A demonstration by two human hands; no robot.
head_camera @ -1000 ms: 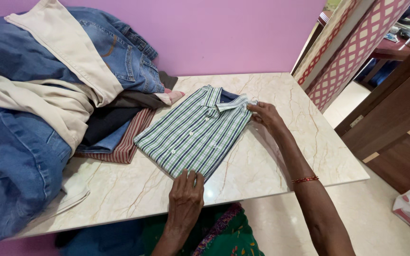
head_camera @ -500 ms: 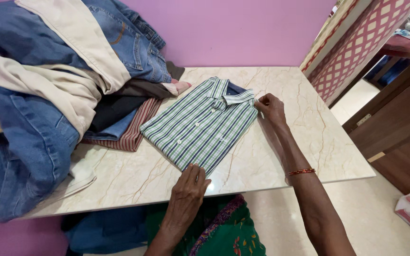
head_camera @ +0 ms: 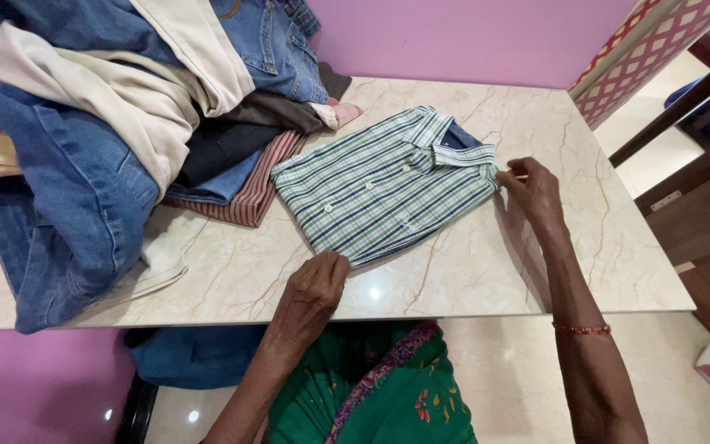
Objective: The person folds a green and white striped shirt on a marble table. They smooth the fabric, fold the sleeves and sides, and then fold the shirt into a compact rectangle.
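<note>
Soft, light folded green-and-blue checked cotton shirt (head_camera: 384, 185): left hand (head_camera: 314, 288) fingers curled pinching its hem, right hand (head_camera: 532, 189) pinching its collar-side corner.

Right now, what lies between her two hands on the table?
In the head view, the folded green checked shirt spans the stretch: the left hand touches its near corner, the right hand its collar end.
</note>
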